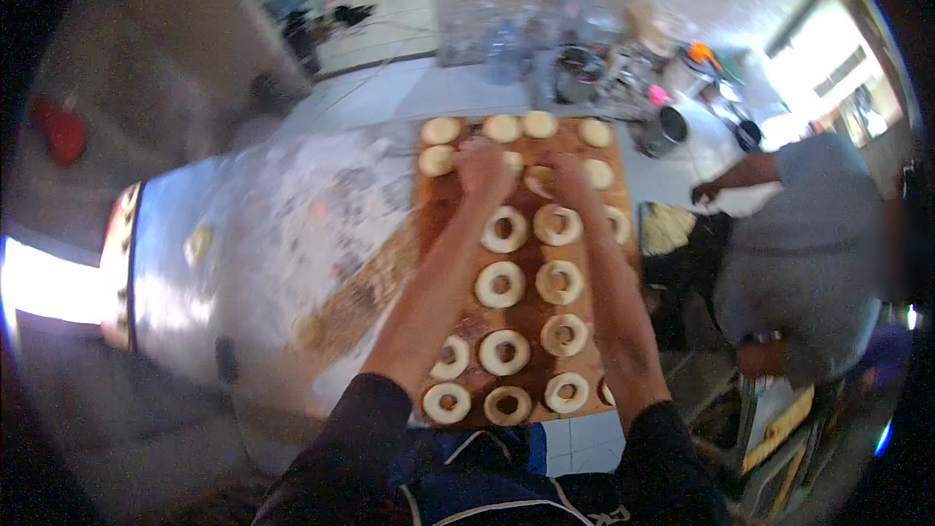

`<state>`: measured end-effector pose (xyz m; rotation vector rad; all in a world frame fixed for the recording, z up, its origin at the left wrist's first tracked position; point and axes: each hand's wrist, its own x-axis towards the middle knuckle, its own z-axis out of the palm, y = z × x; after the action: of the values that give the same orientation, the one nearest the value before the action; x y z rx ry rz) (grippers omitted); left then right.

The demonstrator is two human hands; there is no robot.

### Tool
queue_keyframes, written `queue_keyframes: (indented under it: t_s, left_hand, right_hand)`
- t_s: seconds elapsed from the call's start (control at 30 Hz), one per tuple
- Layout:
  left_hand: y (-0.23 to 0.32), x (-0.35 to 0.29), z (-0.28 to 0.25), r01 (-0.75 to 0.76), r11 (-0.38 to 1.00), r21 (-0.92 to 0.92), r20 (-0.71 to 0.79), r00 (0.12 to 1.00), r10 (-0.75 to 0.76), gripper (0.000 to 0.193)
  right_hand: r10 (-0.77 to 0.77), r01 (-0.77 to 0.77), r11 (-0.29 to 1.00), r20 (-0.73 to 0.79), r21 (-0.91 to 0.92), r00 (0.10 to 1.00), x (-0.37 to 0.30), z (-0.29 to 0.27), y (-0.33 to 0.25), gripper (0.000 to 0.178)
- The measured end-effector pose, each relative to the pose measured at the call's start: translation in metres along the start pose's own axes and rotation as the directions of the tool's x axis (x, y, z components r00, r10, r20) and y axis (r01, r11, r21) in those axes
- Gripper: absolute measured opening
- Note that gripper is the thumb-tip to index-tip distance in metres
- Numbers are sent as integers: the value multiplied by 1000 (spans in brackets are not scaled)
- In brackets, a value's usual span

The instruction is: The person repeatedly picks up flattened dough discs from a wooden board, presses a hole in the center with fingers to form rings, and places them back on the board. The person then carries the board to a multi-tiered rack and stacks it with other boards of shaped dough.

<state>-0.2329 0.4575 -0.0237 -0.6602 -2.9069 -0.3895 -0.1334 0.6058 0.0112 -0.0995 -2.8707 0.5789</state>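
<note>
Both forearms (443, 297) reached out across the brown board (531, 263), and here the action was, up at the far end! The left hand (480, 164) bent low over the second row, right against a dough disc (513, 164); its fingers were curled downward, though blur and the angle kept their gap hidden, so whether they gripped that disc I could not tell. Across to the right hand (567, 175), and it was down as well, its fingers folded beside a neighbouring piece of dough (538, 181); how wide they stood, or whether they pinched it, could not be told either. Beyond the hands, what a line-up: pale round discs (540, 124) made up the farthest row, one of them a little apart at the right corner. And nearer the body, the dough rings (500, 268) ran in columns, each with a hole through its middle, a few partly covered by the forearms! To the left, the metal table (243, 234) spread wide, dusted with flour (355, 151), with a brown crumbly patch (360, 292) by the board and a pale lump (198, 245) off on its own. Over on the right side, a grey-clad co-worker (799, 244) had one hand near a pale mass (667, 228), while a dark bucket (664, 131) sat on the floor (594, 443) past the board's far corner
</note>
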Motion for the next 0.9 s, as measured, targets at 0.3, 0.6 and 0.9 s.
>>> queue_keyframes:
  t_s: [0.3, 0.6, 0.9]
  left_hand:
    - [-172, -178, -101, 242, 707, -665, -123, 898, -423, 35]
    - [-333, -284, -153, 484, 840, -245, -262, 801, -538, 41]
    - [-325, -329, -145, 214, 468, -858, 50, 940, -338, 39]
  right_hand:
    - [-45, 60, 862, -43, 503, 998, -80, 32, -190, 24]
    - [-98, 47, 986, 338, 158, 936, -43, 174, -381, 28]
    - [-105, -198, 711, 380, 675, 919, -70, 149, -391, 28]
